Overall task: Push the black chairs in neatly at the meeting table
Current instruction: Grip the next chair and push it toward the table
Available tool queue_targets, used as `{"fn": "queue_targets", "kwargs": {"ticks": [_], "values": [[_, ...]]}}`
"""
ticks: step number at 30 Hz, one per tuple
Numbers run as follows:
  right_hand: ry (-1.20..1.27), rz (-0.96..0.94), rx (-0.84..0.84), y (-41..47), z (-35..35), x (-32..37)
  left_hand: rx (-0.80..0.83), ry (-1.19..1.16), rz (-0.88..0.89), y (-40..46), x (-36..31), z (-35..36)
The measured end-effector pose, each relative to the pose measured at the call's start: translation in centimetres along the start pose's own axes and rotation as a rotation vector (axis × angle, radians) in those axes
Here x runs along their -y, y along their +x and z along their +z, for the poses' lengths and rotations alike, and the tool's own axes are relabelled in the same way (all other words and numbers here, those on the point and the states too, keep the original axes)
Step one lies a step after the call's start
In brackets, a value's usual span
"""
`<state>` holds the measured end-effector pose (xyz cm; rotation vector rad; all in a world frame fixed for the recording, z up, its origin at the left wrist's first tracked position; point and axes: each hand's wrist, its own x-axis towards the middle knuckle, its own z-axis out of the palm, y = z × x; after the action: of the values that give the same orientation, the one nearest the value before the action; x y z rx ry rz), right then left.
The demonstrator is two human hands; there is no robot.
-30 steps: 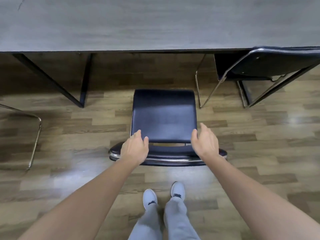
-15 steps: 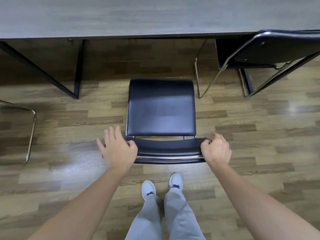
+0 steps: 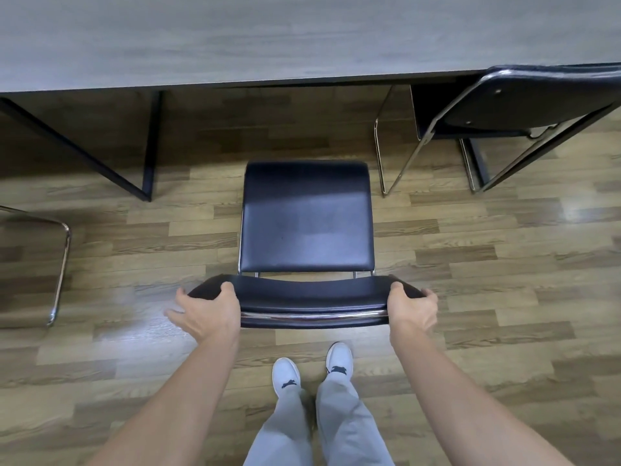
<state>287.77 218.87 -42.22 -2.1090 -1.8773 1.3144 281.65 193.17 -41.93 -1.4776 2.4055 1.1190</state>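
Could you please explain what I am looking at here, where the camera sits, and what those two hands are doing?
There is no machine here: a person wears one wide-angle camera on the head, looking forward and down, so you see their own bare arms, grey trousers and white shoes. In front of them stands a black padded chair with a chrome tube frame on a wood-plank floor. The left hand is wrapped over the left end of the chair's backrest, and the right hand grips the right end. The chair's seat is still out in the open, short of the long grey wood-grain meeting table at the top, whose visible surface is bare. At the upper right, a second black chair is tucked in against the table edge. The chrome tube at the far left probably belongs to another chair.
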Motion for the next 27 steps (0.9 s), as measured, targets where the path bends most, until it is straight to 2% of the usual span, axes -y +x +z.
{"fn": "queue_targets", "kwargs": {"ticks": [2, 5, 13, 27], "values": [[0.018, -0.005, 0.004, -0.1, -0.1, 0.1, 0.002, -0.052, -0.097, -0.4, -0.2, 0.0], [0.009, -0.019, 0.01, -0.1, -0.2, 0.3, 0.003, -0.098, -0.134, -0.4, -0.4, 0.0], [-0.031, -0.053, -0.032, -0.4, 0.1, 0.6, -0.037, -0.121, -0.065, -0.3, 0.1, -0.1], [-0.079, -0.068, -0.067, -0.1, 0.6, 1.2, -0.074, -0.13, -0.076, -0.1, -0.5, 0.4]]}}
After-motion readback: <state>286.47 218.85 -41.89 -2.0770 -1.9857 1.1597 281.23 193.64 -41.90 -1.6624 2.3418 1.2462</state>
